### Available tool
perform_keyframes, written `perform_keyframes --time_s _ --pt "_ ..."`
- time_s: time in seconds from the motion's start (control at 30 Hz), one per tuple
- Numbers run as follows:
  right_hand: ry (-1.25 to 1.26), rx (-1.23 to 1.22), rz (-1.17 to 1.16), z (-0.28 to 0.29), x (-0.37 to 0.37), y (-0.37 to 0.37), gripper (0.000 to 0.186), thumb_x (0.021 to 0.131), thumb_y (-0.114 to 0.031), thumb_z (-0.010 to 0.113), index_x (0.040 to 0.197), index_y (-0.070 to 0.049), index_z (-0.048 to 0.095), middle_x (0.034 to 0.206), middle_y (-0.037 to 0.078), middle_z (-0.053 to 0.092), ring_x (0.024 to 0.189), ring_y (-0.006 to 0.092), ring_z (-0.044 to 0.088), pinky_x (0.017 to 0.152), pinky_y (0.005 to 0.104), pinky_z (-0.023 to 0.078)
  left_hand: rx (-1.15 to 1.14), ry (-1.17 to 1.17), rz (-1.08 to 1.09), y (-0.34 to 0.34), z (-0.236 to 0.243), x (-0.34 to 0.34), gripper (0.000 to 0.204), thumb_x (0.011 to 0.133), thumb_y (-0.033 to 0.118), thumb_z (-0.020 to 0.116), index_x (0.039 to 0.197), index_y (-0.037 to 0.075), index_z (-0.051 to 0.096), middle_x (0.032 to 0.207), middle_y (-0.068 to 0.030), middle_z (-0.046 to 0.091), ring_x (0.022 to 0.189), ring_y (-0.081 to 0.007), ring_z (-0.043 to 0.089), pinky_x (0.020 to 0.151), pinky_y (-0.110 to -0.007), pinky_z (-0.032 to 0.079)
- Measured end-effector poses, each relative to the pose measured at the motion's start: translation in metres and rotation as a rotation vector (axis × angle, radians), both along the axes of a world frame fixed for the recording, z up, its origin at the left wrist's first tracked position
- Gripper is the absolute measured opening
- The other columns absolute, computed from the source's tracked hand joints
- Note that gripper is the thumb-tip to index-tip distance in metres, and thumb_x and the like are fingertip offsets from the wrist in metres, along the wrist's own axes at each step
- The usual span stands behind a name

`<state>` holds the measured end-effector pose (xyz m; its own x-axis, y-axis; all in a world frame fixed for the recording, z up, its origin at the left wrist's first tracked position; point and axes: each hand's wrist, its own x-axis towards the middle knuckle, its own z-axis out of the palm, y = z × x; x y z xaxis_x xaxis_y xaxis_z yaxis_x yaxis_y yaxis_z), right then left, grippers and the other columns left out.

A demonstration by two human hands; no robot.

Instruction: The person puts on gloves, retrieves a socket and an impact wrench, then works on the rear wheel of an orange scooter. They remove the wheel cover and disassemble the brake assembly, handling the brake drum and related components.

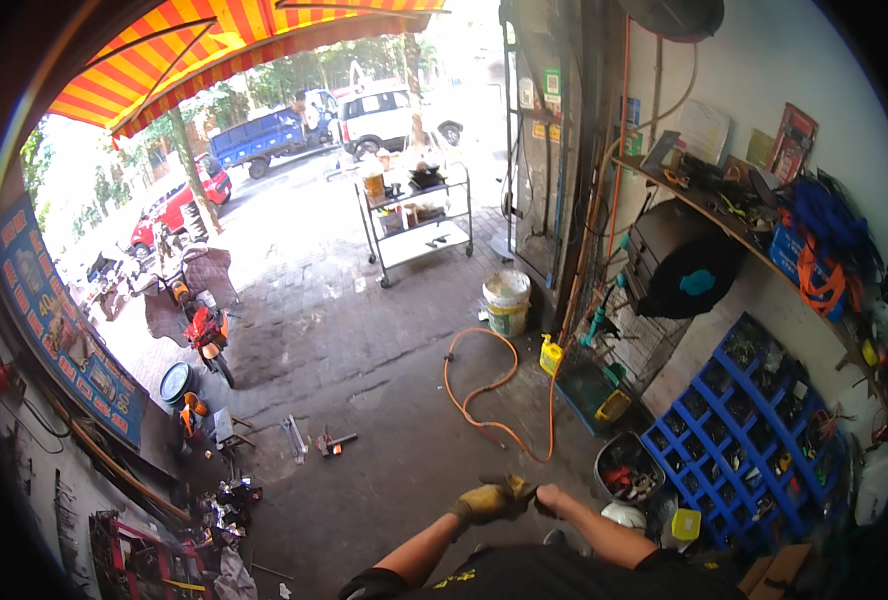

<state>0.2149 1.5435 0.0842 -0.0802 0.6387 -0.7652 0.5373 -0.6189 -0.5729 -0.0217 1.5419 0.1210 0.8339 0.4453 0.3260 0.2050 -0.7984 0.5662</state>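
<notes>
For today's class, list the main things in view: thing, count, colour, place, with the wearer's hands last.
Awning: one, yellow and orange, top left
Truck: one, blue, outside
SUV: one, white, outside
Trolley: one, grey, upper centre
Red motorbike: one, red, left
White bucket: one, white, doorway
Floor hose: one, orange, centre
Jug: one, yellow, right of hose
Compartment rack: one, blue, lower right
Bin: one, black, lower right
Left hand: one, yellow-gloved, lower centre
Right hand: one, covering unclear, beside left hand
</notes>
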Motion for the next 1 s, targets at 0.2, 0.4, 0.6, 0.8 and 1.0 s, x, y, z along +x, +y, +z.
perform_keyframes --time_s 0.2,0.4,0.6,0.8,1.0 --pt "1.066 -0.682 -0.480 0.008 0.007 -0.021 0.035 0.098 -0.025 0.044 0.063 -0.018 0.039 0.053 0.001 0.036 0.044 0.0172 0.031 0.045 0.0352 0.027 -0.291 0.239 0.036 -0.012 -0.009 0.011 0.019 0.093 0.019 0.063 0.105 0.005 0.069 0.089 -0.0199 0.074 0.082 -0.0345 0.074 0.073 -0.048 0.055" --pt "1.283 -0.379 -0.973 -0.019 0.002 0.001 0.040 0.101 -0.021 0.038 0.112 -0.001 0.070 0.113 0.023 0.071 0.109 0.0403 0.065 0.101 0.0547 0.054 -0.925 0.026 0.121 -0.001 0.033 0.015 0.017 0.092 0.016 0.065 0.100 0.004 0.073 0.094 -0.0122 0.076 0.083 -0.0293 0.072 0.079 -0.041 0.056" --pt "0.916 0.406 -0.411 0.011 0.005 -0.003 0.047 0.099 -0.024 0.059 0.137 0.004 0.064 0.123 0.018 0.073 0.105 0.0362 0.069 0.096 0.0475 0.055 -0.487 -0.160 0.060 0.013 0.033 0.037 0.018 0.098 0.010 0.065 0.112 0.005 0.075 0.095 -0.0059 0.078 0.085 -0.0144 0.071 0.082 -0.033 0.056" --pt "-0.065 0.985 0.903 0.059 0.010 0.028 0.050 0.097 -0.036 0.074 0.135 -0.006 0.067 0.116 0.019 0.072 0.105 0.0318 0.068 0.092 0.0401 0.054 -0.565 -0.202 0.189 -0.006 0.023 0.051 0.020 0.096 0.017 0.071 0.111 0.005 0.076 0.097 -0.0035 0.077 0.085 -0.0098 0.068 0.080 -0.032 0.056" --pt "0.511 1.120 0.721 0.081 -0.006 0.053 0.064 0.103 -0.051 0.062 0.151 -0.010 0.056 0.154 0.008 0.057 0.143 0.0323 0.052 0.123 0.0455 0.032 -0.686 -0.159 0.189 0.005 0.055 0.064 0.019 0.098 0.024 0.069 0.109 0.011 0.078 0.098 -0.0122 0.078 0.086 -0.0272 0.074 0.078 -0.039 0.056"
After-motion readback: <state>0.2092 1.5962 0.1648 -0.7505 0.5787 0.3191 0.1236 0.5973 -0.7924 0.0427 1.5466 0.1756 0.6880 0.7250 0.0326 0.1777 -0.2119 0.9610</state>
